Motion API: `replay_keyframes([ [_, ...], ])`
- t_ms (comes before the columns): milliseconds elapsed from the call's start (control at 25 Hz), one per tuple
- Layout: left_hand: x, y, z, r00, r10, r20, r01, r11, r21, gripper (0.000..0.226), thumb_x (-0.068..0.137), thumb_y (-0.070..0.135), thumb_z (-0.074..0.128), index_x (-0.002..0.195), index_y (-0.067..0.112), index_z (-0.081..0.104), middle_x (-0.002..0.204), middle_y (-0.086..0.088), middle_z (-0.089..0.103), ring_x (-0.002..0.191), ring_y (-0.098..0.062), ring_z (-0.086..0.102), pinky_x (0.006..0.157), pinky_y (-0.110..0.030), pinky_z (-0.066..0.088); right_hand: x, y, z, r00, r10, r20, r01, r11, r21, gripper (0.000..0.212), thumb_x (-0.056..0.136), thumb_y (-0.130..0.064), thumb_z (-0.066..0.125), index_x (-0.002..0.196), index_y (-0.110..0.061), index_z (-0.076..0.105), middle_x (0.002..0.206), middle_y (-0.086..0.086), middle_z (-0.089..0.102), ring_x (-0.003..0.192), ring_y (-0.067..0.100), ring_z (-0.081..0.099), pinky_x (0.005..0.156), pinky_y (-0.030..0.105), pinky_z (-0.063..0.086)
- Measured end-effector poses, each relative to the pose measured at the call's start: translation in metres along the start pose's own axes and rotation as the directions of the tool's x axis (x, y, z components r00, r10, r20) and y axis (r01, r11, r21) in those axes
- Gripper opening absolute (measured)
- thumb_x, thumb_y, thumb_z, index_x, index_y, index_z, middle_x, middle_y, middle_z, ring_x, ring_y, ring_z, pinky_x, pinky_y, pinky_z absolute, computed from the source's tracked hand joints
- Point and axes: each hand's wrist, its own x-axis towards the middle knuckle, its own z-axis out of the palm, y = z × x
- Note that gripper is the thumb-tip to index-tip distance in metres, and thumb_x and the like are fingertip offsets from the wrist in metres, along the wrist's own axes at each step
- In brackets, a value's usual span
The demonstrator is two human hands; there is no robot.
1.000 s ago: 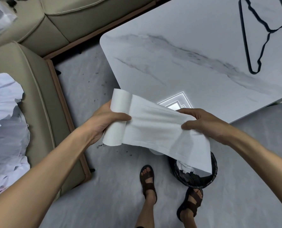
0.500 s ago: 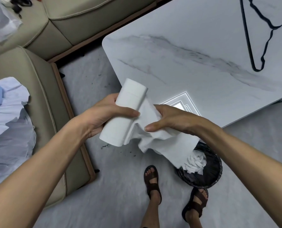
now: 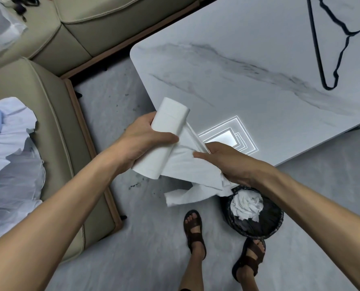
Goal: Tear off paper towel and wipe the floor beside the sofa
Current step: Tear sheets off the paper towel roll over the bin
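My left hand (image 3: 141, 141) grips a white paper towel roll (image 3: 164, 131), held tilted in front of me. A pulled-out sheet (image 3: 196, 175) runs from the roll to my right hand (image 3: 227, 162), which grips it bunched close beside the roll. The sheet's loose end hangs crumpled below my right hand. Dark specks and small stains (image 3: 136, 184) dot the grey floor (image 3: 116, 114) between the beige sofa (image 3: 55, 127) and the table.
A white marble table (image 3: 248, 70) fills the upper right, with a black hanger (image 3: 330, 49) on it. A black-lined bin (image 3: 252, 213) with crumpled paper stands under its corner. Clothes (image 3: 9, 160) lie on the sofa. My sandalled feet (image 3: 193, 227) are on the floor.
My right hand has slid along the stretched sheet toward the roll and gathered it into a bunch. The roll has tilted further and the loose end now dangles lower.
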Motion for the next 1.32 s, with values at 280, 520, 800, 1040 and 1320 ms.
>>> replay_keyframes([
  [280,0.005,0.009,0.007,0.986,0.075,-0.146,-0.056,0.990,0.133,0.044,0.060,0.039,0.081,0.100,0.030,0.064,0.095,0.011,0.071,0.085,-0.009,0.068,0.066,-0.027,0.054,-0.010,-0.014,-0.004,0.980,0.098,0.173,-0.068,0.983,-0.170,0.022,0.088,-0.037,0.068,0.074,-0.021,0.074,0.075,-0.004,0.074,0.065,0.005,0.067,0.056,0.013,0.049],
  [520,0.012,-0.009,-0.034,0.813,0.228,-0.535,-0.024,0.932,0.360,0.048,0.072,0.039,0.076,0.111,0.021,0.053,0.097,0.009,0.059,0.090,-0.016,0.060,0.061,-0.028,0.037,-0.042,-0.009,-0.035,0.985,0.148,-0.092,-0.172,0.914,-0.369,0.035,0.090,-0.043,0.063,0.068,-0.017,0.072,0.058,-0.011,0.066,0.049,0.002,0.058,0.046,0.010,0.040],
  [800,0.031,-0.021,0.045,0.959,0.187,-0.215,-0.225,0.959,-0.170,0.050,0.072,0.017,0.069,0.120,0.018,0.055,0.107,0.008,0.069,0.093,-0.004,0.065,0.074,-0.017,0.052,-0.071,-0.020,-0.065,0.794,0.293,-0.533,-0.233,0.956,0.178,0.005,0.081,-0.014,0.052,0.080,-0.010,0.055,0.068,0.012,0.049,0.053,0.023,0.048,0.048,0.025,0.034],
  [1040,0.064,-0.059,0.132,0.981,0.084,-0.173,-0.123,0.965,-0.231,0.043,0.069,0.003,0.076,0.105,0.017,0.057,0.101,-0.004,0.066,0.095,-0.019,0.061,0.084,-0.033,0.050,-0.111,-0.011,-0.093,0.695,0.283,-0.661,-0.331,0.942,0.056,0.007,0.079,-0.012,0.058,0.075,-0.013,0.052,0.073,0.011,0.048,0.066,0.023,0.048,0.061,0.035,0.036],
  [1320,0.068,-0.096,0.180,0.970,0.054,-0.237,-0.079,0.992,-0.097,0.045,0.067,0.019,0.082,0.100,0.034,0.054,0.093,0.025,0.063,0.086,0.008,0.056,0.072,-0.012,0.046,-0.121,0.024,-0.110,0.708,0.352,-0.613,-0.222,0.934,0.280,0.038,0.082,-0.011,0.068,0.112,0.010,0.059,0.111,0.030,0.065,0.092,0.034,0.063,0.083,0.043,0.050],
])
